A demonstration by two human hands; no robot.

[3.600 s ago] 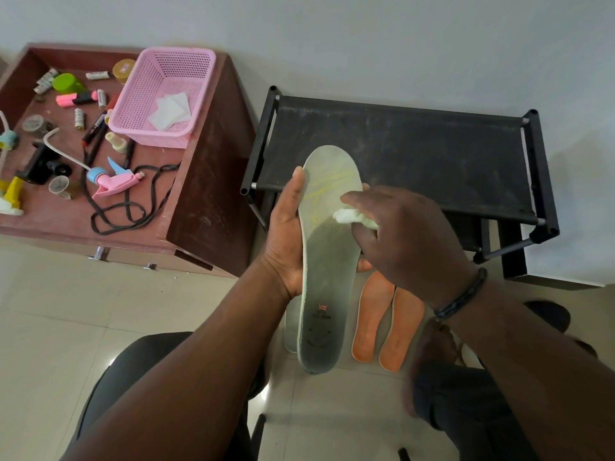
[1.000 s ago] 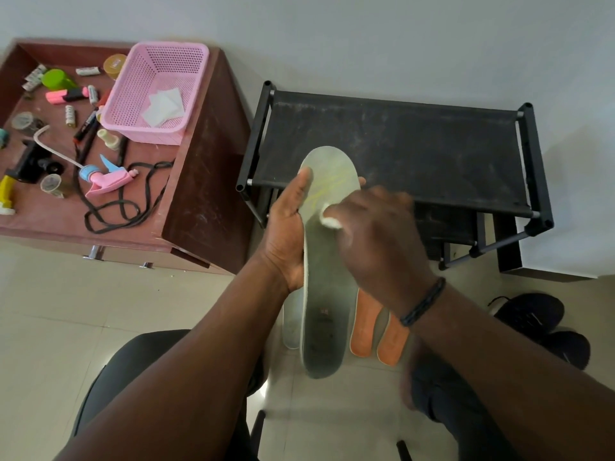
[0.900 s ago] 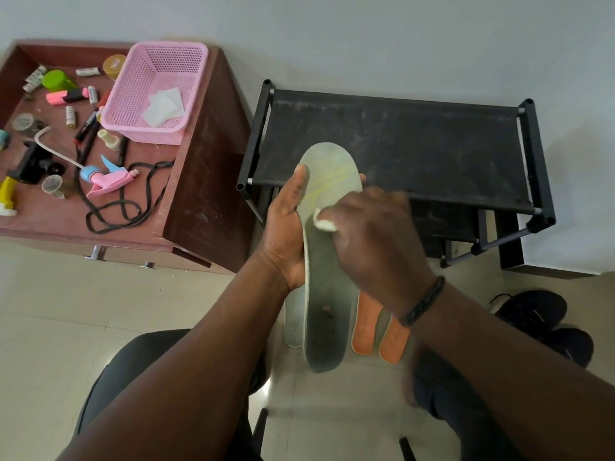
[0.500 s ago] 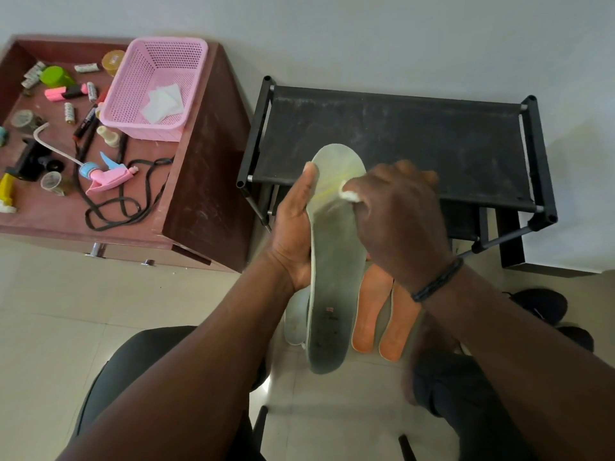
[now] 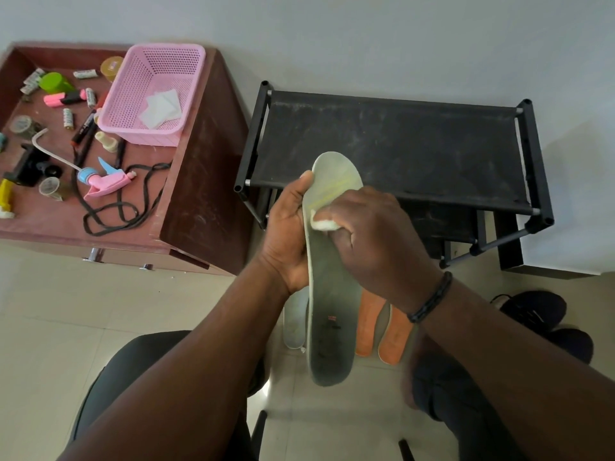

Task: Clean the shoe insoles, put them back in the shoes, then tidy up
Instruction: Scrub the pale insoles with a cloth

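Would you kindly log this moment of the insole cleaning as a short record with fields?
activity: wiping an insole
left hand: grips the grey insole by its edge, toe end up
right hand: pinches a white wipe against the insole's upper part
on the floor: two orange insoles and one pale insole, side by side
shoes: dark pair on the floor, at right
spare wipes: in the pink basket on the brown cabinet

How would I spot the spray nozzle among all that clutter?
Look at the brown cabinet top on the left, below the pink basket. The spray nozzle lies beside a looped black cord: the only pink piece with a blue collar, blue trigger and a long white tube.
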